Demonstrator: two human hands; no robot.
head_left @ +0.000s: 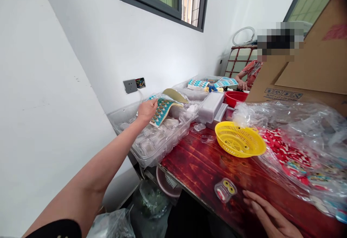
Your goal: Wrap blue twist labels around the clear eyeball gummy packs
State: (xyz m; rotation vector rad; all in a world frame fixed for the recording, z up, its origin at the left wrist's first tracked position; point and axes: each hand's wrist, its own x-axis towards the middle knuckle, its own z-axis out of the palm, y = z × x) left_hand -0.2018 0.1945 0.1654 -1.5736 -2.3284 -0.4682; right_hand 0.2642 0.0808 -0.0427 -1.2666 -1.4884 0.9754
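Observation:
At the left, my left hand (148, 111) is closed on the near edge of a blue and gold patterned sheet (162, 112), part of a stack that bends over a clear plastic bin (151, 156). Clear molded plastic pieces (148, 146) fill that bin below the sheets. My right hand (273, 214) rests low at the table's right front, fingers stretched out, holding nothing visible. Just left of its fingertips, apart from them, a small clear plastic case (225, 190) with two yellow eye-like rounds and a red and white piece lies on the table.
A yellow basket (240, 140) stands mid-table on the red-brown tabletop (200, 162). To its right is a clear bag (298, 122) with red and white pieces, before a cardboard box (306, 64). Beyond sit clear boxes (210, 107), a red basin (235, 98) and another person (252, 72).

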